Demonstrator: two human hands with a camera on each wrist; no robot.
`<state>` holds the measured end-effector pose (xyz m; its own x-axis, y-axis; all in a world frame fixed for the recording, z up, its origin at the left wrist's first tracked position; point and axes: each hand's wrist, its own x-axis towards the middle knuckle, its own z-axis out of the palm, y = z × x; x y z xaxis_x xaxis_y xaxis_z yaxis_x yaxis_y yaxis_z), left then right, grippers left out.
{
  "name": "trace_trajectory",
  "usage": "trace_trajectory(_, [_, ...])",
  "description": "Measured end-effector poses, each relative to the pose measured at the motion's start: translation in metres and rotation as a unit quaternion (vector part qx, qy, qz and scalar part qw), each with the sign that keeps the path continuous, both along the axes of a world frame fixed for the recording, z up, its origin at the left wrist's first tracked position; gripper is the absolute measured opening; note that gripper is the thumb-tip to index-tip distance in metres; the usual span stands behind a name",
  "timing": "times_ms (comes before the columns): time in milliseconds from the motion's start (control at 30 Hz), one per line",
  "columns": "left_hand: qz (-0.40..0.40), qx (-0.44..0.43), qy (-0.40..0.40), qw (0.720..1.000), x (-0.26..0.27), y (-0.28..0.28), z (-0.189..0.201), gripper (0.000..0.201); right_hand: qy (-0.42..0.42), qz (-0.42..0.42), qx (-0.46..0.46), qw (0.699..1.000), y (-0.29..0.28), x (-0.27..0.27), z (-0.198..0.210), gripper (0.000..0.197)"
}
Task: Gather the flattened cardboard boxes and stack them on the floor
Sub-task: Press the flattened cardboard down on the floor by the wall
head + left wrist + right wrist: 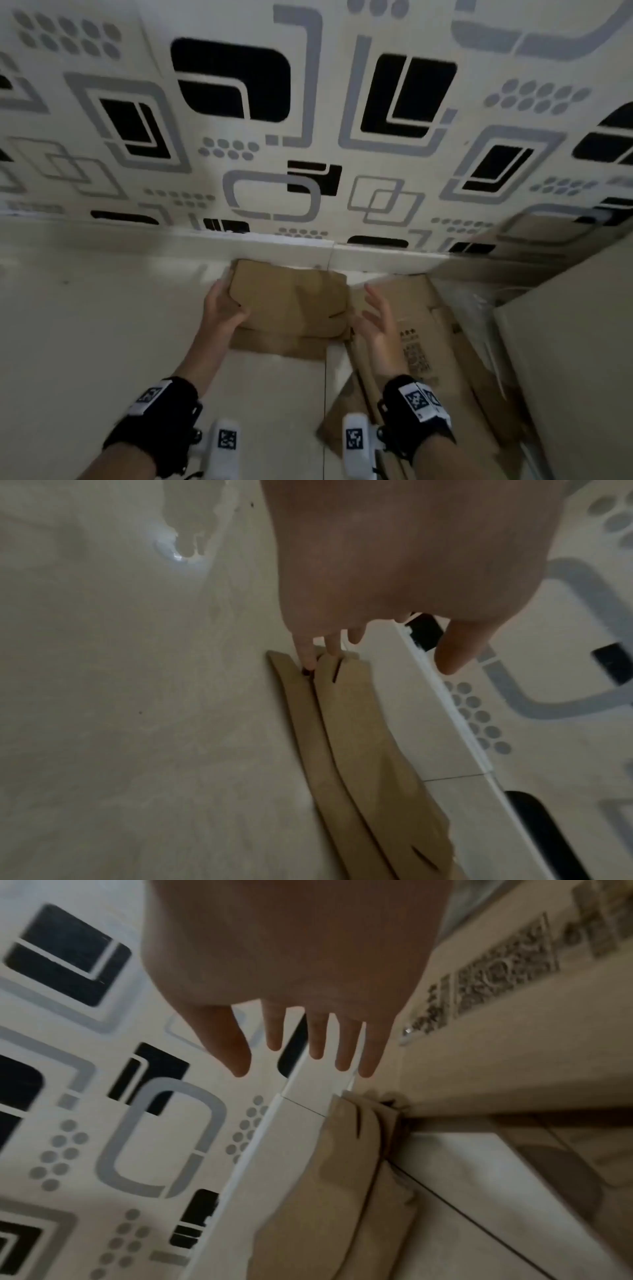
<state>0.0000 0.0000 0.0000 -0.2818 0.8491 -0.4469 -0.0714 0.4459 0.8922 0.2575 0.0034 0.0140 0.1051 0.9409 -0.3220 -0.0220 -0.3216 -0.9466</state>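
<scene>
two stacked boxes (291,301) (left-hand (222,306) grip)

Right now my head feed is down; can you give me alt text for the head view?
The left hand grips the left edge of a flattened cardboard box lying on another against the baseboard, while the right hand hovers open just beside its right edge. More flattened cardboard lies on the tiled floor to the right, below patterned wallpaper.

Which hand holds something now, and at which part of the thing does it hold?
The left hand grips the top flattened cardboard box of the small stack by its left edge. The right hand is open beside the box, holding nothing.
</scene>
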Motion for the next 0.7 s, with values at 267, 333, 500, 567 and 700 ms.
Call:
trace_trajectory(267, [-0.021, -0.015, 0.145, 0.989, -0.02, 0.01, -0.068, 0.069, -0.008, -0.026, -0.028, 0.999, 0.005, -0.023, -0.064, 0.056])
trace_trajectory(333, [-0.01, -0.043, 0.117, 0.992, -0.022, 0.01, -0.07, 0.056, -0.037, -0.009, -0.037, 0.999, 0.006, -0.028, -0.068, 0.062])
trace_trajectory(500, [-0.006, -0.058, 0.119, 0.991, -0.026, 0.012, -0.085, 0.037, -0.051, -0.01, -0.043, 0.998, 0.009, -0.035, -0.065, 0.064])
trace_trajectory(567, [0.002, -0.033, 0.098, 0.995, -0.026, 0.011, -0.08, 0.044, -0.047, -0.022, -0.035, 0.998, 0.008, -0.041, -0.061, 0.076])
trace_trajectory(700, [0.046, 0.006, 0.092, 0.995, -0.044, 0.011, -0.079, 0.037, -0.018, 0.013, -0.016, 1.0, 0.01, -0.064, -0.059, 0.079])
